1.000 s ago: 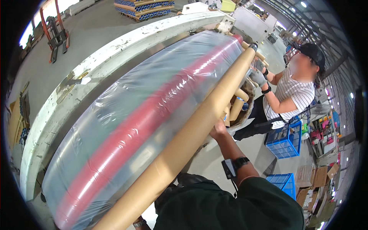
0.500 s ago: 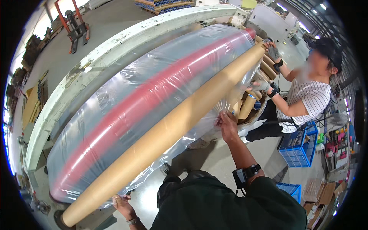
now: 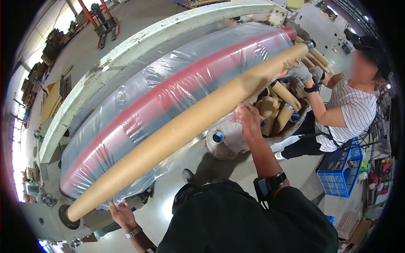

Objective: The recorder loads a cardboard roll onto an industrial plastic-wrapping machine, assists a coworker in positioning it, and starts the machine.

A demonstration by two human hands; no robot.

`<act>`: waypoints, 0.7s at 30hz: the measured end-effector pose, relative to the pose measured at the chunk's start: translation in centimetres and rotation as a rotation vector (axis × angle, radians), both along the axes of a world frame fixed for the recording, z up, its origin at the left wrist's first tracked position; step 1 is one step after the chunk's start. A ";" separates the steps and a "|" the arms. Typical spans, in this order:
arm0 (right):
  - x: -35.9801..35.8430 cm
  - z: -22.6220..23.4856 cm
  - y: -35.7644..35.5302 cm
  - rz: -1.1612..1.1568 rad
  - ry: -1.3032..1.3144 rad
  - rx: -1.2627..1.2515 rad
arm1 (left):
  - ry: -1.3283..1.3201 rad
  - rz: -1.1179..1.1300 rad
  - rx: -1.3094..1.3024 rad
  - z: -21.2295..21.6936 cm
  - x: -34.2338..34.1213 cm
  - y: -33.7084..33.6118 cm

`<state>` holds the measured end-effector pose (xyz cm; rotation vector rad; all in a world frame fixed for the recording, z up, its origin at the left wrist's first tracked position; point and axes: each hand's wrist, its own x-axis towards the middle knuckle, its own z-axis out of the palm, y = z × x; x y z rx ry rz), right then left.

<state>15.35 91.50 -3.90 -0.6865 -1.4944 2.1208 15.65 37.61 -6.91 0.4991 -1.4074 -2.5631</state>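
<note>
A long brown cardboard tube (image 3: 181,126) runs diagonally from lower left to upper right. Clear plastic film (image 3: 157,169) lies over the red and grey rollers behind it and hangs below its near side. Beneath the tube's left end, my left hand (image 3: 123,216) pinches the lower edge of this film. My right hand (image 3: 249,120), close under the tube's right half, has its fingers closed on the film's edge. A co-worker's gloved hand (image 3: 298,71) reaches to the film near the tube's right end.
A white beam (image 3: 126,52) curves behind the rollers. Short cardboard cores (image 3: 284,114) fill a container at the right, beside the co-worker (image 3: 348,101). A blue crate (image 3: 339,177) stands on the floor. An orange lift truck (image 3: 101,25) is far left.
The film's gathered folds by my right hand have loosened, and that hand is nearer the tube. The co-worker's hands have shifted off the tube's end. My left hand still grips film.
</note>
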 end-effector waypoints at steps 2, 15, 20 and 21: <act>0.1 1.3 0.1 0.014 -0.027 -0.007 | 0.030 0.023 0.114 2.2 -0.3 2.2; 4.0 4.0 -5.7 0.502 0.299 1.451 | 0.238 0.004 0.292 4.3 -0.4 0.2; -0.5 4.9 -10.5 0.557 0.381 1.766 | 0.233 0.345 0.025 2.0 0.4 -5.8; -1.6 5.1 -11.3 0.580 0.444 1.756 | 0.180 0.415 -0.037 0.4 1.7 -7.4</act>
